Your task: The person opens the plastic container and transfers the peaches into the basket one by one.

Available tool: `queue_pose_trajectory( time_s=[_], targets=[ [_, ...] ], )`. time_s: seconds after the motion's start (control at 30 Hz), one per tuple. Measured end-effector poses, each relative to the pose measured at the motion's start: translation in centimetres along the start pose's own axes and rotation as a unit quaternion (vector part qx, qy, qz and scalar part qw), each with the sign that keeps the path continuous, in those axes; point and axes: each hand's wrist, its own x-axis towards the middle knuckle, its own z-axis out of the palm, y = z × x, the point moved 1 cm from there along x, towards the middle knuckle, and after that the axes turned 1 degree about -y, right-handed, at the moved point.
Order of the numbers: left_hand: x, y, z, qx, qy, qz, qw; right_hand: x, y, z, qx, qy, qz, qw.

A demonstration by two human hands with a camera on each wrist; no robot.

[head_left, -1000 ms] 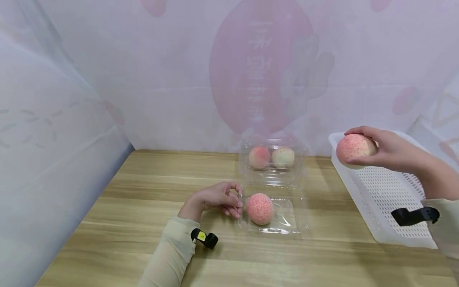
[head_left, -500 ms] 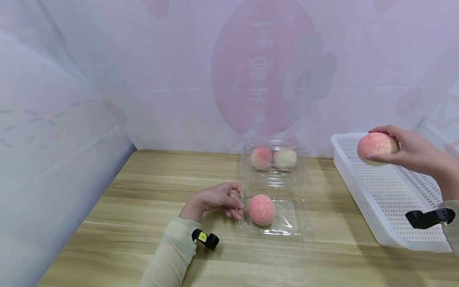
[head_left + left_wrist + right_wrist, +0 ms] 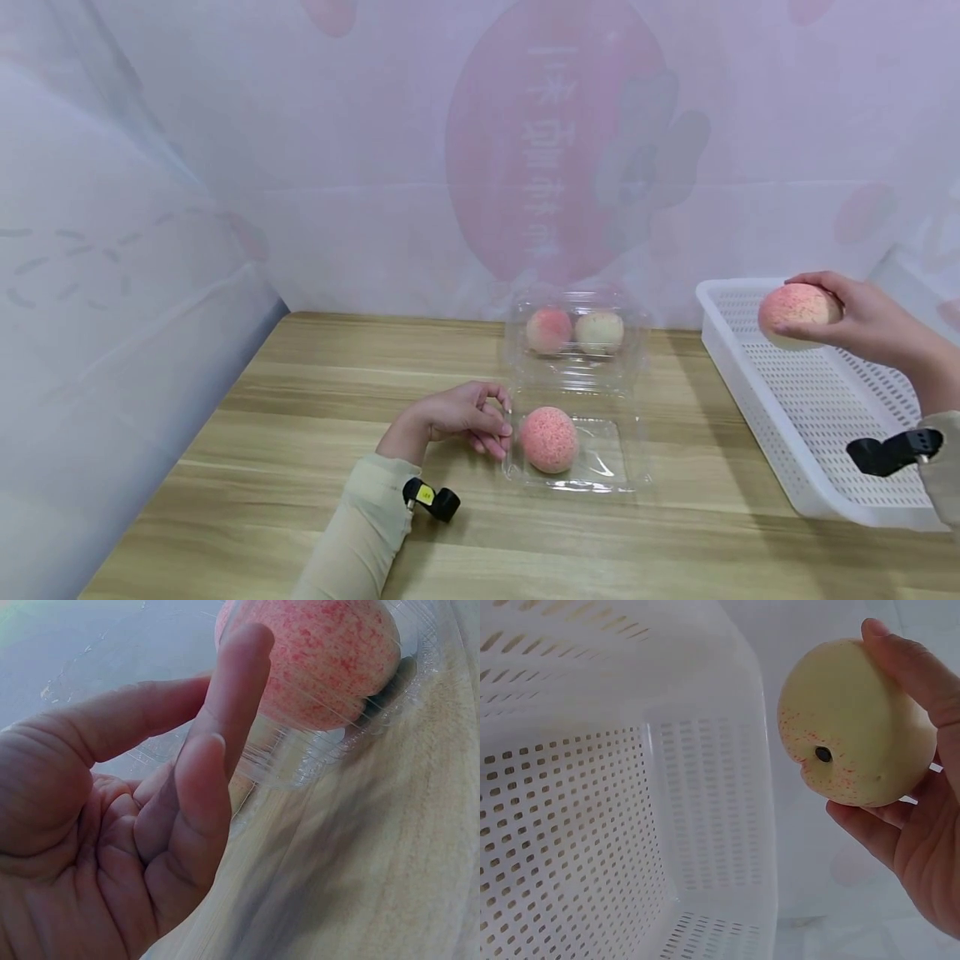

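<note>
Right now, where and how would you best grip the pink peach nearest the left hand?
Likely by its bulging sides, from above: the pink peach is round, its top looks uncovered, and the clear container walls it off toward the left hand.

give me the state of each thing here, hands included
Clear container: open
Near peach: resting in the container's left side
Far pink peach: resting, whether boxed unclear
Far pale peach: likewise
Basket: upright, uncovered
Held peach: up in the air
Right hand: gripping the held peach
Left hand: at the container's edge, fingers bent, pinch unclear
</note>
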Motion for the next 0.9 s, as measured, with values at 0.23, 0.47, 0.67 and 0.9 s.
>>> queue_pose_trajectory(
  time_s=[0.23,0.47,0.67,0.9],
  targets=[
    [-0.1,0.0,0.1,-0.001,0.001,-0.003,1.0,0.5,1.6,0.6,0.004,-0.015,0.03,0.999],
    [0.0,0.1,0.2,0.001,0.002,-0.004,1.0,1.0,3.4,1.5,0.014,-0.019,0.048,0.999],
    [0.0,0.2,0.2,-0.004,0.003,-0.009,0.9999,0.9,4.6,2.3,0.017,-0.039,0.06,0.997],
    [0.1,0.2,0.1,-0.011,0.002,-0.01,0.9999,0.8,5.3,2.9,0.009,-0.075,0.07,0.995]
  ],
)
